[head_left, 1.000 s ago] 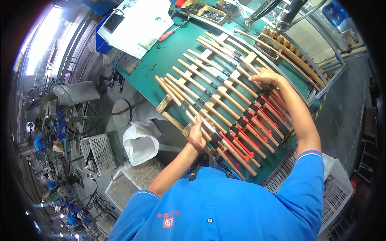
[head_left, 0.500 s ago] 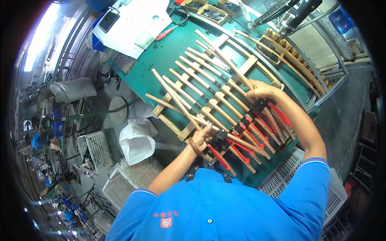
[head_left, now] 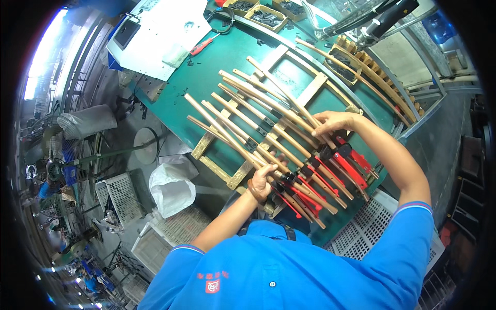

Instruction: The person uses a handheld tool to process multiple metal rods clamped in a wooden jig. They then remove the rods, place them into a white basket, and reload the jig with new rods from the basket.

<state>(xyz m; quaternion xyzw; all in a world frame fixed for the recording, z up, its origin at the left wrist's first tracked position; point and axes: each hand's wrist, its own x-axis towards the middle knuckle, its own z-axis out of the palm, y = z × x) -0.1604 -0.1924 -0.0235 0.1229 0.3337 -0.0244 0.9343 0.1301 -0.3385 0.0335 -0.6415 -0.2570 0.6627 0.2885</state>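
Observation:
My left hand (head_left: 262, 182) is closed round copper-coloured tubes (head_left: 216, 124) at the left side of a spread bundle. Some of its fingers are hidden under the tubes. On the right side, my right hand (head_left: 333, 123) grips another copper-coloured tube (head_left: 306, 114), its fingers bent over it. Between the hands several similar tubes lie roughly side by side, slanting from far left to near right. Black joints (head_left: 310, 169) and red strips (head_left: 352, 159) sit among their near ends. Beneath the bundle is a pale yellow frame (head_left: 209, 166) on the green table (head_left: 178, 106).
A red-handled tool (head_left: 201, 46) lies beside a white sheet (head_left: 160, 39) at the far left. Small boxes of black parts (head_left: 266, 18) stand at the back. A slatted rack (head_left: 392, 77) is at right. White crates (head_left: 361, 222) and a white sack (head_left: 173, 190) flank the table.
The tubes have been drawn closer together and shifted toward me. My left hand has moved slightly right, with more tubes gathered in it; my right hand has moved slightly nearer.

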